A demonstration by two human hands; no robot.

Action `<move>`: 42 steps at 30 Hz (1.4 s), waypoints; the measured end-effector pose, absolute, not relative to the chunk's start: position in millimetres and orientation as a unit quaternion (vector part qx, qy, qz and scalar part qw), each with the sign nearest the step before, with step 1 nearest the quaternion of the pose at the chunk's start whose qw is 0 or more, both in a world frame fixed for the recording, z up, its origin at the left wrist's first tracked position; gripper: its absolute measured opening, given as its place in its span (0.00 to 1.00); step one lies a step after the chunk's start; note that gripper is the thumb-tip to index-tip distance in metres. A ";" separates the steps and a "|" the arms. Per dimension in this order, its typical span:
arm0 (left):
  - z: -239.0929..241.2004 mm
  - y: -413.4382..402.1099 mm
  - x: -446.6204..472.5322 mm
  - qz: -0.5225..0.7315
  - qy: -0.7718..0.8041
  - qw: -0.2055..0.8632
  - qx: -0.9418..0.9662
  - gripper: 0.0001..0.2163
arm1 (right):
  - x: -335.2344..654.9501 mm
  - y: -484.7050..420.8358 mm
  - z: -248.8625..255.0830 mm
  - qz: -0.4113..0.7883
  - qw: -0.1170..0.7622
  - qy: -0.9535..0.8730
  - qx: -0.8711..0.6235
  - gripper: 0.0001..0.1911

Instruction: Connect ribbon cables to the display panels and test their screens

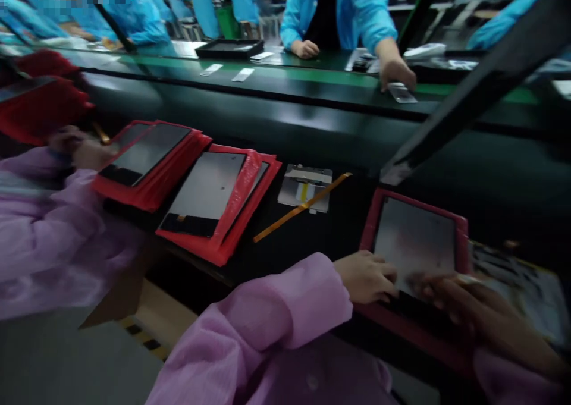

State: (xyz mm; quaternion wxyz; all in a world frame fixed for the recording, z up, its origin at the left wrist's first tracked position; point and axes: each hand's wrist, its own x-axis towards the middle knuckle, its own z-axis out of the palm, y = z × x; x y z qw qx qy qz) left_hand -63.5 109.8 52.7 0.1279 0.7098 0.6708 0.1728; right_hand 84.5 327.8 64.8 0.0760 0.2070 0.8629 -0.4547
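Observation:
A grey display panel (414, 238) lies in a red frame-like holder (462, 238) in front of me. At its lower left corner is my left hand (368, 277), its fingers curled and pressed on the panel's dark lower edge. Over the panel's lower right part is my right hand (464, 301), smeared by motion. Its fingers are bent together, and what is between them I cannot make out. To the left of the holder, an orange flat strip (303, 207) lies across a small silvery metal-backed part (292, 194).
Stacks of panels in red sheets (200, 200) (156, 149) stand to the left. A co-worker's hands (87, 149) are beside the farther stack. A slanted dark post (446, 113) rises at right. Behind runs a green conveyor (178, 75); a person in blue (375, 12) reaches onto it.

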 end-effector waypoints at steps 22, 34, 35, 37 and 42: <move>50.9 101.7 -61.8 0.262 0.660 0.103 0.696 0.09 | 80.5 316.6 61.6 -0.608 0.012 0.780 0.148 0.14; 59.6 100.7 -55.0 0.230 0.680 0.099 0.689 0.10 | 88.8 314.6 82.0 -0.428 0.043 0.902 0.035 0.10; 61.2 99.8 -53.7 0.218 0.681 0.099 0.692 0.11 | 89.8 314.2 83.0 -0.427 0.045 0.903 0.028 0.10; 64.3 95.8 -50.6 0.197 0.688 0.092 0.692 0.11 | 91.4 314.2 85.2 -0.425 0.051 0.904 0.020 0.10; 66.5 66.9 -40.2 0.189 0.720 0.028 0.668 0.12 | 94.2 317.3 91.5 -0.425 0.080 0.901 0.006 0.09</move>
